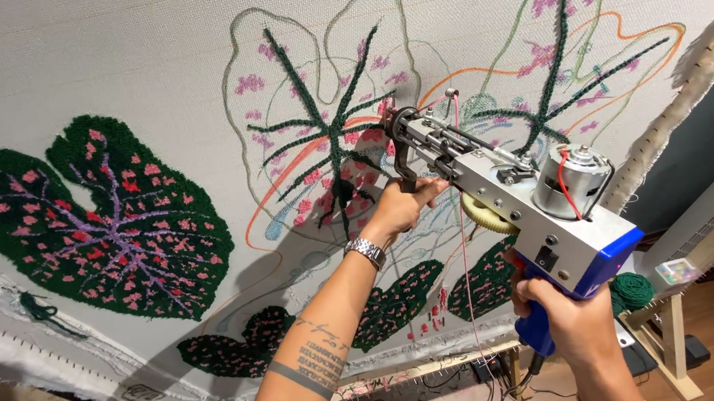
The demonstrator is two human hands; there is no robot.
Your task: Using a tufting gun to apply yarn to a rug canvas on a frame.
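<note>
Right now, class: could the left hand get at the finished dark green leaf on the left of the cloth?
Probably yes: the left hand grips the tufting gun; if freed, nothing blocks the finished leaf.

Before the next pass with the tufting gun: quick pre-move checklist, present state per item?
1. Right hand wrapped around the blue grip of the tufting gun: ok.
2. Left hand on the front handle, steadying: ok.
3. Needle tip against the stretched cloth, at the middle leaf outline: looks in contact, ok.
4. Pink yarn running up to the gun, hanging free of both hands: ok.
5. Trigger pressed or motor running: cannot tell.
6. Cloth held taut on the wooden frame: no sagging visible, ok.
</note>
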